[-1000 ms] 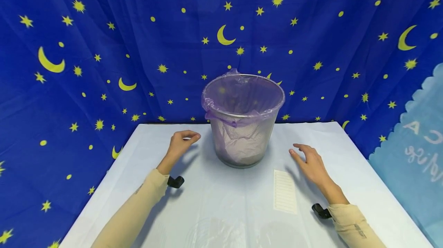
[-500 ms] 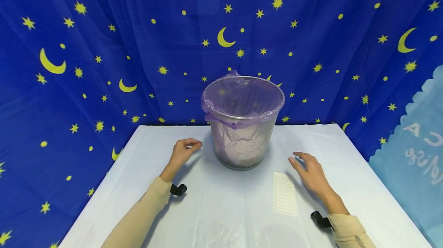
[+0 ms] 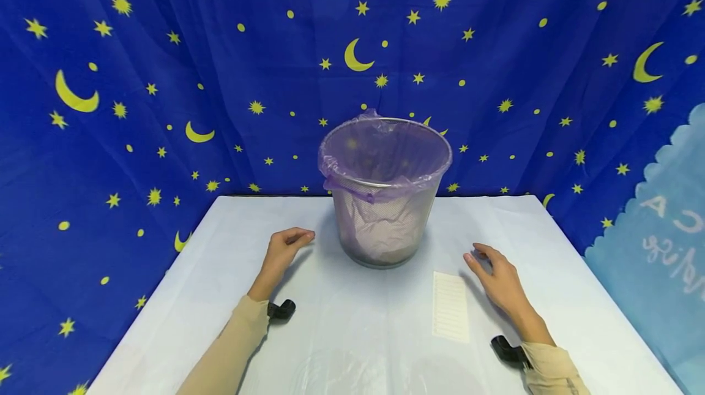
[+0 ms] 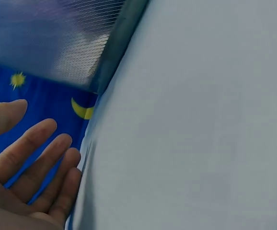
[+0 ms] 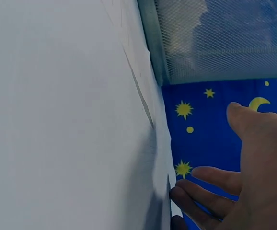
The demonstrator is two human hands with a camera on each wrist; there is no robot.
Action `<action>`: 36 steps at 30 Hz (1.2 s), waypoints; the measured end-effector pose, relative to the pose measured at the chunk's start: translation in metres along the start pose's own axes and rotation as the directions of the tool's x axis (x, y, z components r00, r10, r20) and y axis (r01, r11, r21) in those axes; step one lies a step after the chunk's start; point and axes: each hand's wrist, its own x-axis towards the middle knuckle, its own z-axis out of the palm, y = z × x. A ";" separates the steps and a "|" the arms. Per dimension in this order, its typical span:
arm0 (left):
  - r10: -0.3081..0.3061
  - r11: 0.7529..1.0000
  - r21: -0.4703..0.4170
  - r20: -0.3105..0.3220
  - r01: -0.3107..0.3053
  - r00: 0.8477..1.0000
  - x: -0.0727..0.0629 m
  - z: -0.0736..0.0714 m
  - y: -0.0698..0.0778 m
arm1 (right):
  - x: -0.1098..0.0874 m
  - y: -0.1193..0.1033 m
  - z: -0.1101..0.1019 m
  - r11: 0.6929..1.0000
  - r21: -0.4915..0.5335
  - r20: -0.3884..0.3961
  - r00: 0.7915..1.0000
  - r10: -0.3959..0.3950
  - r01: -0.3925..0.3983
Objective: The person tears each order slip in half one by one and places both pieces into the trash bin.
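Note:
A silver mesh wastebasket (image 3: 380, 223) stands upright toward the back of the table. A thin purple bin bag (image 3: 352, 165) lines it, folded over the rim all round. To the basket's left, apart from it, is my left hand (image 3: 282, 255), holding nothing; in the left wrist view its fingers (image 4: 40, 165) are loosely bent and spread. On the other side my right hand (image 3: 500, 278) hovers over the table, also holding nothing, its thumb and fingers relaxed. Between the right hand and the basket lies a white lined paper strip (image 3: 450, 306).
The table (image 3: 352, 346) has a white cover. Blue cloth (image 3: 264, 46) with yellow moons and stars hangs behind and to the left. A light blue panel (image 3: 661, 248) with lettering is at the right. Each wrist carries a black camera (image 3: 282, 310).
Both hands have come slightly nearer the front of the table, still loose. The basket, bag and paper strip have stayed in place; the view has shifted a little.

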 end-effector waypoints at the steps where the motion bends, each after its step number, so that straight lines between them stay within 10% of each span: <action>1: 0.003 1.000 -0.021 0.002 -0.003 1.000 0.000 -0.001 -0.001 | -0.001 0.000 0.000 1.000 0.002 0.002 1.000 0.002 -0.002; 14: 0.032 0.991 -0.132 -0.012 -0.033 0.999 -0.012 0.016 -0.004 | -0.009 -0.013 0.018 0.990 -0.031 0.043 0.990 -0.137 0.138; 36: 0.109 0.981 -0.178 0.213 -0.071 0.971 -0.049 0.073 0.011 | -0.013 -0.023 0.020 0.981 -0.030 0.075 0.979 -0.188 0.191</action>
